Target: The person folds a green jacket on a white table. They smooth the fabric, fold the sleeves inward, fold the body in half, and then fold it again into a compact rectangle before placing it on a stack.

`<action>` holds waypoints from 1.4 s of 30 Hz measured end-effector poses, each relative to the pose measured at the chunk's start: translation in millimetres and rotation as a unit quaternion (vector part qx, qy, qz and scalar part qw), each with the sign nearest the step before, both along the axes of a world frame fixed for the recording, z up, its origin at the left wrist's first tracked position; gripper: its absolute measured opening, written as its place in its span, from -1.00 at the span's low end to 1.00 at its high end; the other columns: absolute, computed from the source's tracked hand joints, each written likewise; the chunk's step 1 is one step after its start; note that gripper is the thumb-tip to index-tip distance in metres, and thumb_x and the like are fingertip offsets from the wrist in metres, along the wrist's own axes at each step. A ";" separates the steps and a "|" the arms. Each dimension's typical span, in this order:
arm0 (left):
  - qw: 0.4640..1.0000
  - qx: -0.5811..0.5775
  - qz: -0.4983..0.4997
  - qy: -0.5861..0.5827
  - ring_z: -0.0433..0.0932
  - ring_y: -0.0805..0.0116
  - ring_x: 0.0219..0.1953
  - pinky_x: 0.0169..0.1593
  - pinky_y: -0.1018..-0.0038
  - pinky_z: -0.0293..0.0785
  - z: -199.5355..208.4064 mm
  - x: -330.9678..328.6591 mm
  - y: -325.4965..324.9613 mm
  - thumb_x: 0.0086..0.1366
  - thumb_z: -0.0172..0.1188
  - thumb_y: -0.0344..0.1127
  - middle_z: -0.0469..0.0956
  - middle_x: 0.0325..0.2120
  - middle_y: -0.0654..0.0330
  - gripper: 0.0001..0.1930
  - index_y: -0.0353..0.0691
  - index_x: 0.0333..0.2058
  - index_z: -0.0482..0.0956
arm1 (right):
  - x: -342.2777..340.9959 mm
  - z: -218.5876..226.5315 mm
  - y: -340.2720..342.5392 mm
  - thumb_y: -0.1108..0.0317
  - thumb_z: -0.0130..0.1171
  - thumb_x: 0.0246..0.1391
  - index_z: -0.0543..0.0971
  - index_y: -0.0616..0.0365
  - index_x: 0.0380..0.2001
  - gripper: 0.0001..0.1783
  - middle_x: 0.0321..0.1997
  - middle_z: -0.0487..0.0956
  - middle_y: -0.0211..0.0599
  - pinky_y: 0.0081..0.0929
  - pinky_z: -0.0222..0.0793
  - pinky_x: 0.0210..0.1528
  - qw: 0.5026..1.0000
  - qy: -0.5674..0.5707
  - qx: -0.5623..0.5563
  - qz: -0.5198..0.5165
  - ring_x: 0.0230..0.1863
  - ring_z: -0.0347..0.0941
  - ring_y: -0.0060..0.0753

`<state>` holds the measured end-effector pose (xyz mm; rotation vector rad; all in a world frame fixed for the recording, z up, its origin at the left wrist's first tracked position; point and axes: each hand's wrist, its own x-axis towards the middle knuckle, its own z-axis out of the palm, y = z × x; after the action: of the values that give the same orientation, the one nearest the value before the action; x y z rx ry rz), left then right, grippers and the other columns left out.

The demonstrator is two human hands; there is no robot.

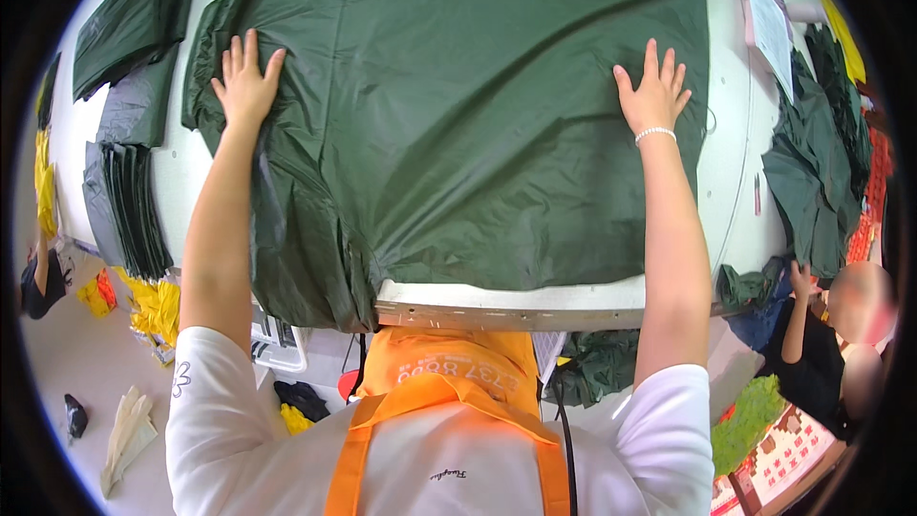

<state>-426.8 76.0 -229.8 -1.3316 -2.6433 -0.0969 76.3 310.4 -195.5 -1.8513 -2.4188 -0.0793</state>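
A large dark green garment of thin, shiny fabric (478,124) lies spread over the white table, with creases running diagonally across it. Its lower left part bunches up and hangs over the table's front edge. My left hand (248,84) presses flat on the fabric near its left side, fingers spread. On the right side, my right hand (655,94) also rests flat with fingers apart, a beaded bracelet at its wrist. Neither hand grips the cloth.
Folded dark green pieces (129,24) and a folded stack (126,205) lie at the left. More green fabric (812,162) is heaped at the right, near a paper sheet (769,33) and a small pen-like tool (757,195). Co-workers are at both sides.
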 end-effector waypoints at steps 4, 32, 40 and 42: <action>0.997 -0.006 -0.043 0.068 -0.02 0.07 0.34 0.29 -0.05 -0.16 25.0 21.1 -43.8 0.24 -0.03 0.21 0.06 0.30 0.13 -0.28 0.08 0.29 0.07 | 90.3 26.6 -71.9 0.00 0.20 -0.03 0.21 0.05 0.24 -0.20 0.28 0.16 0.10 -0.03 0.05 0.25 0.998 -0.040 0.020 -0.049 0.27 0.08 0.17; 0.965 0.144 0.199 -0.093 0.38 -0.01 -0.10 0.01 0.22 0.29 43.5 139.1 -274.8 0.07 0.33 -0.05 0.42 -0.18 -0.11 -0.35 -0.43 -0.03 0.35 | 282.1 27.0 -237.9 -0.08 0.01 0.18 0.46 0.27 -0.55 -0.45 -0.56 0.42 -0.38 -0.50 0.24 -0.37 0.885 0.256 -0.251 -0.298 -0.49 0.24 -0.51; 0.759 0.329 0.321 -0.462 0.38 0.52 -0.42 -0.32 0.55 0.32 38.6 145.3 -341.8 0.36 -0.03 -0.29 0.52 -0.48 0.25 -0.76 -0.35 -0.36 0.50 | 287.3 66.8 -204.5 0.47 0.12 0.13 0.39 0.08 -0.44 -0.88 -0.39 0.52 -0.43 -0.64 0.47 -0.26 0.643 0.662 -0.302 -0.239 -0.39 0.48 -0.61; 0.735 0.357 0.325 -0.476 0.41 0.54 -0.39 -0.29 0.59 0.33 57.3 156.0 -334.8 0.37 -0.05 -0.31 0.53 -0.44 0.26 -0.76 -0.36 -0.31 0.52 | 293.3 78.8 -199.2 0.52 0.10 0.12 0.39 0.08 -0.37 -0.90 -0.36 0.52 -0.41 -0.59 0.46 -0.21 0.658 0.654 -0.307 -0.212 -0.33 0.48 -0.58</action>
<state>-270.8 -258.8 -172.5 0.0245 -2.9732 -1.8804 369.6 111.2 -116.7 -1.5454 -0.9562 1.5827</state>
